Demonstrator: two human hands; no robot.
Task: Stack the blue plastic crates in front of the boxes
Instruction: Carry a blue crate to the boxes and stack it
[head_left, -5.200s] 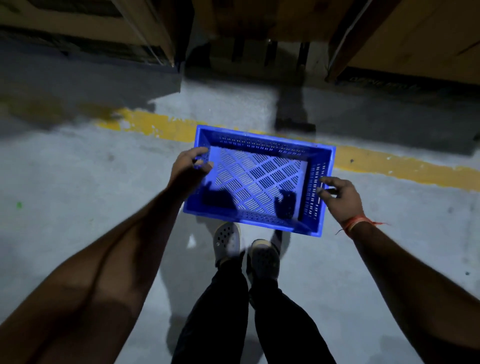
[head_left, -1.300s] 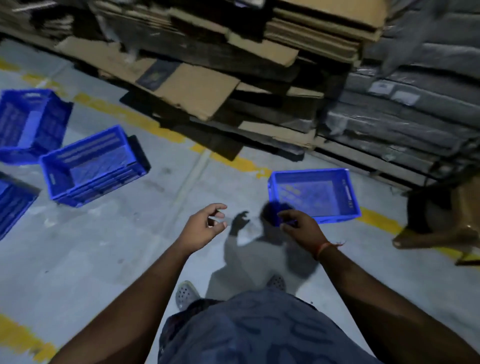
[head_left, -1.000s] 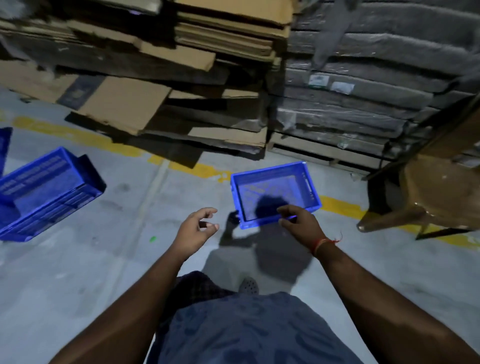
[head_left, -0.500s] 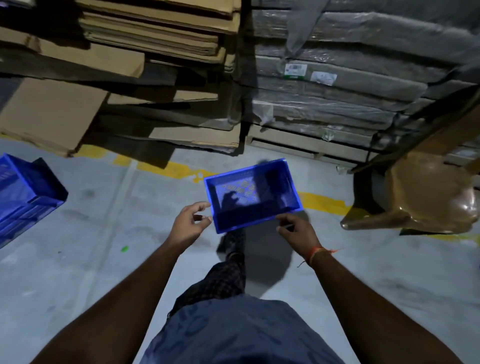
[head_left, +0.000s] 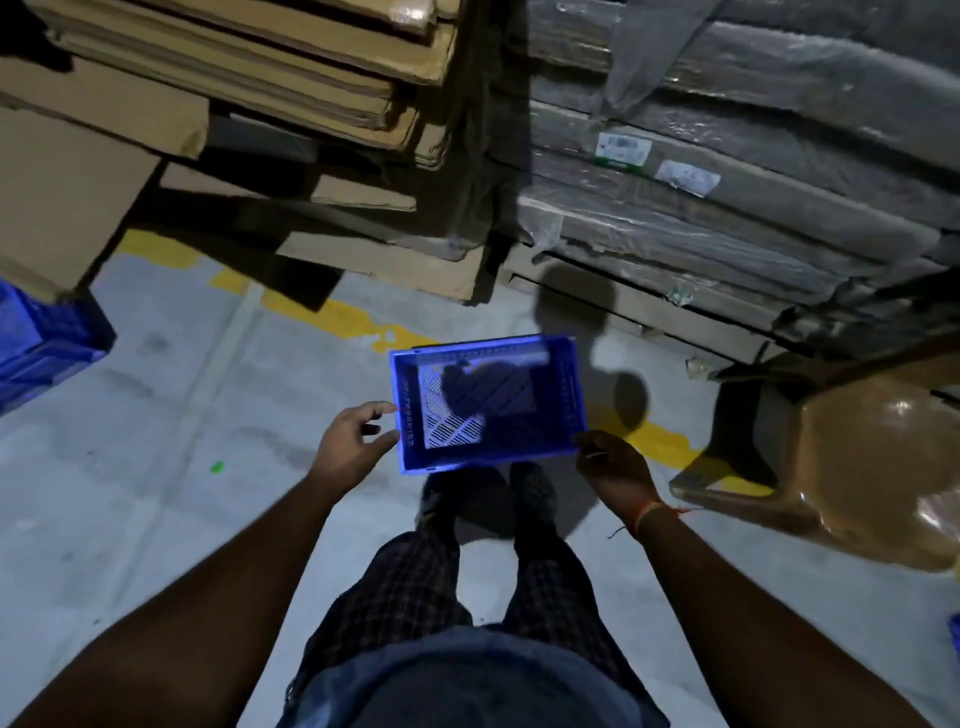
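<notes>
Where yellow line (head_left: 343, 319) runs — blue crate (head_left: 566, 400), cardboard stacks (head_left: 291, 104), brown chair (head_left: 857, 467).

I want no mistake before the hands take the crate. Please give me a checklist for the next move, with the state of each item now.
1. Crate upright, opening up: ok.
2. Crate holds nothing: ok, though a shadow covers part of the bottom.
3. Left hand at the crate's left side, fingers open: ok.
4. Right hand at the near right corner: ok; whether it already grips, cannot tell.
5. Feet clear of the crate: ok.
6. Chair stands close on the right, may hinder a swing: not ok.
</notes>
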